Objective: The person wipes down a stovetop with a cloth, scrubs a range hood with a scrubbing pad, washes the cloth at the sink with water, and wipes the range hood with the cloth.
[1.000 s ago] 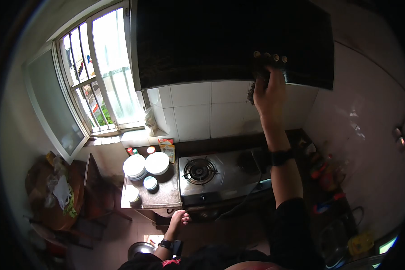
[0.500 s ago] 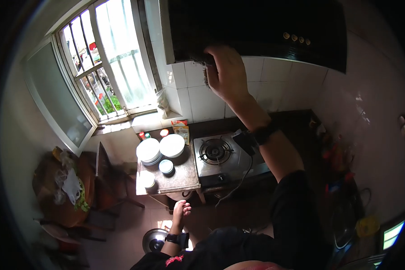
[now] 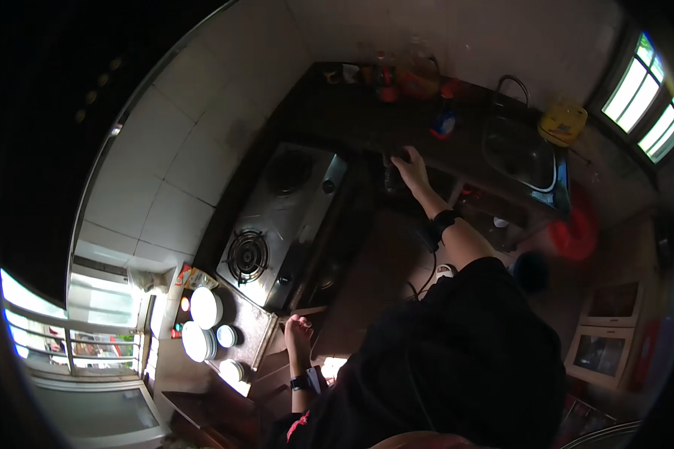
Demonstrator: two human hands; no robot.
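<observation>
The right hand has its fingers closed on a dark, rough-textured thing, near the front edge of the dark worktop. The left hand hovers, fingers curled narrow, near the white bowls beside the stove.

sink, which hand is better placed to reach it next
Right hand, I'd judge: it reaches out near the counter edge, much nearer the sink; the left hand is down near the bowls.
</observation>
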